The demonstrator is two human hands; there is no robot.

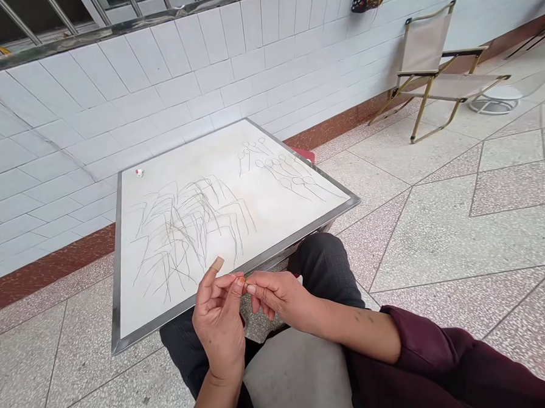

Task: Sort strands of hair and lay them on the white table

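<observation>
fingers point(235, 296) of left hand point(221, 334) and right hand point(286, 297) pinch something tiny point(245, 283); the white item point(140, 173) is marked illegibly.

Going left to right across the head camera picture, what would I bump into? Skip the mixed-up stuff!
Small white-and-red thing on the tabletop → left hand → right hand → folding chair with a pale seat.

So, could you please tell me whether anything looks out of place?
Nothing looks spilled, but the small red-and-white object near the far-left corner of the table seems odd, lying alone, apart from the thin dark strands.
</observation>
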